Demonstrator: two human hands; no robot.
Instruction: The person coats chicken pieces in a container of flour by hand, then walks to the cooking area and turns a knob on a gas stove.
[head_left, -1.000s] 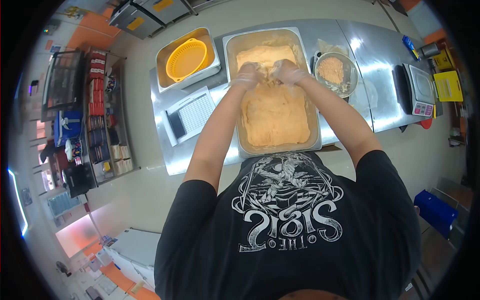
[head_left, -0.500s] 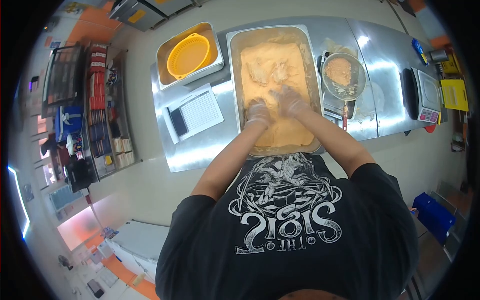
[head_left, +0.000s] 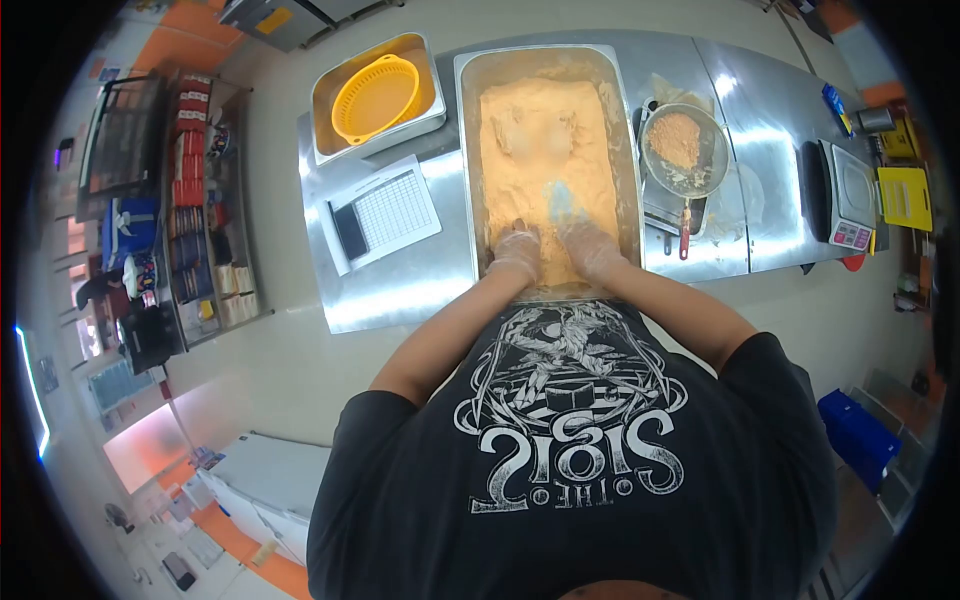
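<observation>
A deep metal tray (head_left: pixel 466 130) holds a bed of pale orange powder (head_left: pixel 550 100), with lumps and hollows near its far half. In the near left part of the bed, my left hand (head_left: pixel 516 250) touches the powder in a clear glove, fingers apart and their tips partly sunk. Beside it on the right, my gloved right hand (head_left: pixel 590 245) rests on the powder with its fingers stretched forward; their tips are blurred. Neither hand visibly holds a separate object.
Left of the tray are a yellow basket (head_left: pixel 340 112) inside a metal pan (head_left: pixel 436 110) and a white gridded board (head_left: pixel 395 208). Rightward are a round strainer (head_left: pixel 722 150) with orange crumbs, a scale (head_left: pixel 853 190) and a yellow item (head_left: pixel 905 198).
Both hands have moved back toward my body through the powder, the right one farther. The powder surface around them looks more disturbed. The camera view has shifted slightly.
</observation>
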